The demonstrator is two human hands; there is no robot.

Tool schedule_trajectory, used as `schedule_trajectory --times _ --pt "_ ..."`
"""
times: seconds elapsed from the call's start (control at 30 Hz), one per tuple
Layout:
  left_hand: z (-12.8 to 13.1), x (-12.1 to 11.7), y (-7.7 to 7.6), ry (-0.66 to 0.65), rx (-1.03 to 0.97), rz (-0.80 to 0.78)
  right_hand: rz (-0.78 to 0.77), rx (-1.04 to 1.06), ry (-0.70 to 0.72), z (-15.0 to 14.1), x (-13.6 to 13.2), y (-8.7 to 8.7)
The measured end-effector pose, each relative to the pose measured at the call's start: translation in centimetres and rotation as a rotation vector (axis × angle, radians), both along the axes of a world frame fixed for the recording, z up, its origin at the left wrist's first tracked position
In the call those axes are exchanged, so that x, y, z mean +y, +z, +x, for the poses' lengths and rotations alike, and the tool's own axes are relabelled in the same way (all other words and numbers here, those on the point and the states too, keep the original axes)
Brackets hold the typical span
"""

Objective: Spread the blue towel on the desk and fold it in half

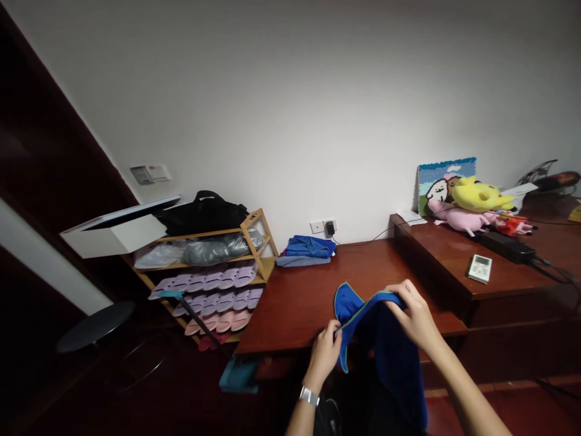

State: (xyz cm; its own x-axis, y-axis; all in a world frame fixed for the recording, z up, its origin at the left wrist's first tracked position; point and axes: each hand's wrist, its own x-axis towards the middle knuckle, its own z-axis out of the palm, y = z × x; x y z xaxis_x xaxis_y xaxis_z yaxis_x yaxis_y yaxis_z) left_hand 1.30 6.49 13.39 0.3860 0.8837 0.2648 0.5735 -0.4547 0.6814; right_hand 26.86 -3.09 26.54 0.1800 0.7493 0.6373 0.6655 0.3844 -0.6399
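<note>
A blue cloth [394, 363] with green-trimmed edges: gripped along its upper edge by the left hand [323, 356] and right hand [412, 315], fingers closed on the fabric. Held up at the edge of the wooden desk [308, 303], so it hangs open, mostly below the desktop. Folded blue clothes [307, 251] sit on the desk by the wall; slippers [213, 303] are shelved in a wooden rack [258, 248], stored in rows.

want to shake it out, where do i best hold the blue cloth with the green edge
Take the blue cloth by its green-trimmed top edge, from above, one end per hand. That edge lies raised between the left hand and right hand, while the rest hangs loose below, so it likely gives the firmest hold.
</note>
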Motion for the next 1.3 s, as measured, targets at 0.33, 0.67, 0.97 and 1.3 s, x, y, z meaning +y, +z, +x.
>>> schedule_trajectory --times 0.33,0.67,0.97,1.3 --pt "-6.2 10.8 7.1 0.377 0.155 0.384 -0.172 -0.329 -0.103 7.8 6.1 2.9" --pt "-10.5 20.8 22.2 0.525 0.190 0.829 0.092 -0.498 -0.286 13.7 13.5 12.2" --pt "-19.6 14.8 1.9 0.175 0.425 0.833 -0.284 -0.411 -0.017 12.3 7.0 -9.3" --pt "-23.8 10.6 -8.9 -0.033 0.579 0.577 -0.437 -0.437 -0.145 12.8 3.4 -26.1"
